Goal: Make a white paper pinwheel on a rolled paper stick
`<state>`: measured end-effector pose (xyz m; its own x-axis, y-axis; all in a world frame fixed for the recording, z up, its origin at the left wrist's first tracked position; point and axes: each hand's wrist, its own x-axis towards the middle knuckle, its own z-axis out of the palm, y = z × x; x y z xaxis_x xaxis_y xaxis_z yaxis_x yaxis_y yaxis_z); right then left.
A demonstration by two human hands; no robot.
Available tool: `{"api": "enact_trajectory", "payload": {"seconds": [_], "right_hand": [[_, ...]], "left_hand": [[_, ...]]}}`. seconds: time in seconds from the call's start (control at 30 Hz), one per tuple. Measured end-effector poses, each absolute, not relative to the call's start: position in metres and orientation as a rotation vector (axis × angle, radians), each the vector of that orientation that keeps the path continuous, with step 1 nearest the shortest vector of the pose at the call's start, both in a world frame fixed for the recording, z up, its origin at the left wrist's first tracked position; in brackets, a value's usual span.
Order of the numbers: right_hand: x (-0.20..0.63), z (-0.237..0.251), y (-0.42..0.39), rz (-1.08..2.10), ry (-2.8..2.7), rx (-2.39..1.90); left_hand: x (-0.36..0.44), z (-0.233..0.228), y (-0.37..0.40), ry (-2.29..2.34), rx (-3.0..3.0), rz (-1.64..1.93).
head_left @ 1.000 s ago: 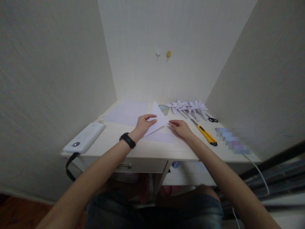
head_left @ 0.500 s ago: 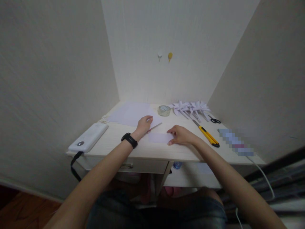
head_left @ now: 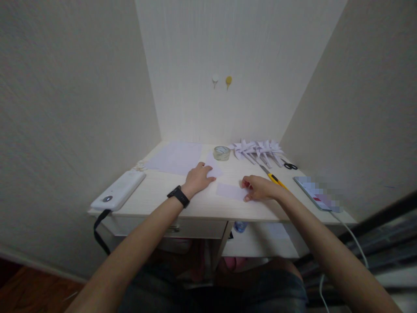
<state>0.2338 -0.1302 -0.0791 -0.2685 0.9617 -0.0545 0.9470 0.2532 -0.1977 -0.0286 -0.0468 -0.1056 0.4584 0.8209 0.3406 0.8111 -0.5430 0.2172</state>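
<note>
- Pale wooden table (head_left: 182, 204) set in a corner between cream walls
- Large white paper sheets (head_left: 176, 156) lying flat at the back left of the table
- White oblong power bank (head_left: 117, 190) near the left edge
- Cluster of white folded paper pinwheels (head_left: 257, 148) at the back right
- Left hand (head_left: 198, 178), black watch on the wrist, lies flat with fingers together on a folded white paper piece (head_left: 213, 167)
- Right hand (head_left: 259, 188), fingers curled onto the right edge of a small white paper strip (head_left: 230, 191) lying flat near the front
- Yellow utility knife (head_left: 273, 176) just behind the right hand
- Clear tape roll (head_left: 221, 152)
</note>
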Motion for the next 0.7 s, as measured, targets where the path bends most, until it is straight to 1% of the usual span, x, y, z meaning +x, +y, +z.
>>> {"api": "enact_trajectory", "payload": {"seconds": [0.2,0.33,0.47,0.6,0.7], "right_hand": [[0.227,-0.069,-0.139,0.360,-2.445,-2.008],[0.223,-0.063,-0.140,0.333,-2.481,-2.042],[0.226,-0.061,-0.141,0.304,-2.475,-1.985],[0.232,-0.066,-0.143,0.398,-2.445,-1.851],[0.238,-0.074,-0.140,0.517,-2.371,-1.651]], "left_hand": [[-0.029,-0.105,-0.054,1.588,2.671,0.594],[-0.034,-0.101,-0.053,1.624,2.639,0.561],[-0.040,-0.094,-0.058,1.626,2.724,0.442],[-0.043,-0.089,-0.066,1.580,2.858,0.339],[-0.044,-0.089,-0.065,1.426,2.874,0.380]]}}
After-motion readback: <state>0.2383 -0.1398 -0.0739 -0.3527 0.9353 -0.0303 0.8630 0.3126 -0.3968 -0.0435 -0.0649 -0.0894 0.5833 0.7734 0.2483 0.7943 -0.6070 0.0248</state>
